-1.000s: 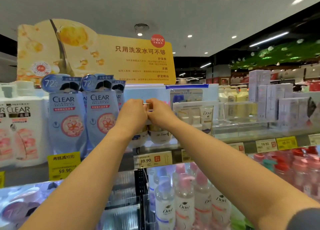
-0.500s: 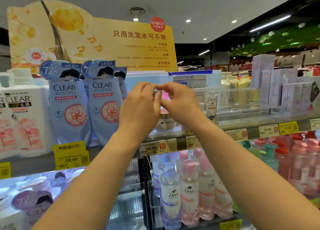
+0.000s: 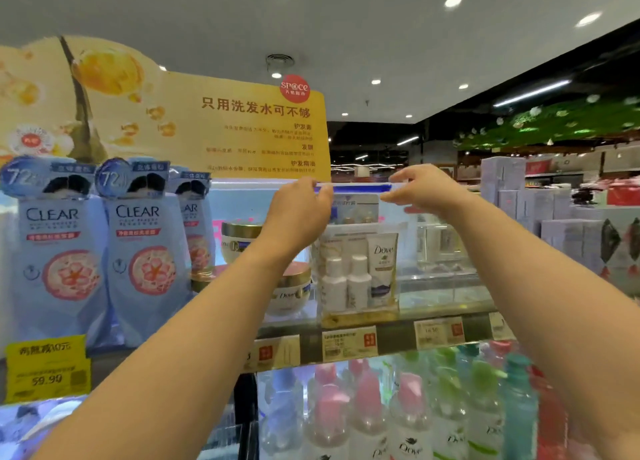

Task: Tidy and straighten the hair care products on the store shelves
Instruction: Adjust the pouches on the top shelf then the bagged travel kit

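Half a second ago both hands met over a jar; now they have spread apart and risen to the blue top strip of a clear travel kit pouch (image 3: 358, 272) standing at the front edge of the upper shelf (image 3: 446, 321), so the straightening has likely moved on to this pouch. The left hand (image 3: 298, 210) pinches the strip's left end between thumb and curled fingers. The right hand (image 3: 420, 189) pinches the right end. Two jars (image 3: 289, 293) sit just left of the pouch.
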`<state>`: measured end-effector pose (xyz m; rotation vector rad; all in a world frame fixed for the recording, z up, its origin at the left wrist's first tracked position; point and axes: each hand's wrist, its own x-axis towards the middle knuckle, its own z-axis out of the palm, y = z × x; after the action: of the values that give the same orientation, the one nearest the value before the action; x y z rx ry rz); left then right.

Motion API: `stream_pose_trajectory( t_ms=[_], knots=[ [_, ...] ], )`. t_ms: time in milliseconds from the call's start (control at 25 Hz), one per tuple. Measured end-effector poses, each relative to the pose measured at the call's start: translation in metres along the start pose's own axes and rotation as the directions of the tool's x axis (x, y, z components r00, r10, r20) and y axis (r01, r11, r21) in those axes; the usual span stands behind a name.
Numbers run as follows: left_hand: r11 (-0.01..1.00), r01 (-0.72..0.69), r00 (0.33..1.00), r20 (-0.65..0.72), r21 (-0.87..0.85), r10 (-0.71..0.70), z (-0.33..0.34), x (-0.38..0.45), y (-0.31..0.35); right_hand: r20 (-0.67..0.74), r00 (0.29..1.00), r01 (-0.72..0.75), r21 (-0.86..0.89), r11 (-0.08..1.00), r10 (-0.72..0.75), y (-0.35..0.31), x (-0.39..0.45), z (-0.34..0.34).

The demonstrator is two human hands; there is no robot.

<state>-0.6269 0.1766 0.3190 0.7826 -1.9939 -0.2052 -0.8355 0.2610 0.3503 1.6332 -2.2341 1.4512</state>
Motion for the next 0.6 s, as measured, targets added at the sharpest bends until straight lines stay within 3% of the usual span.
stream_pose_trajectory(
  t_ms=[160,360,480,600],
  knots=[
    [0.980,0.164,0.980,0.097,0.109,-0.174,0.019,0.034,0.004,0.195,0.981,0.003,0.053,0.999,-0.014,0.026,0.020,0.011],
    [0.970,0.243,0.969,0.046,-0.026,-0.242,0.028,0.040,0.007,0.161,0.982,0.077,0.133,0.988,-0.098,0.036,0.030,0.021],
    [0.976,0.197,0.980,0.013,-0.095,-0.196,0.019,0.041,0.013,0.121,0.982,0.110,0.249,0.962,-0.143,0.027,0.027,0.015],
    [0.979,0.027,0.996,-0.075,-0.200,-0.043,0.003,0.046,0.031,-0.020,0.973,0.223,0.343,0.913,-0.230,0.014,0.022,-0.006]
  ],
)
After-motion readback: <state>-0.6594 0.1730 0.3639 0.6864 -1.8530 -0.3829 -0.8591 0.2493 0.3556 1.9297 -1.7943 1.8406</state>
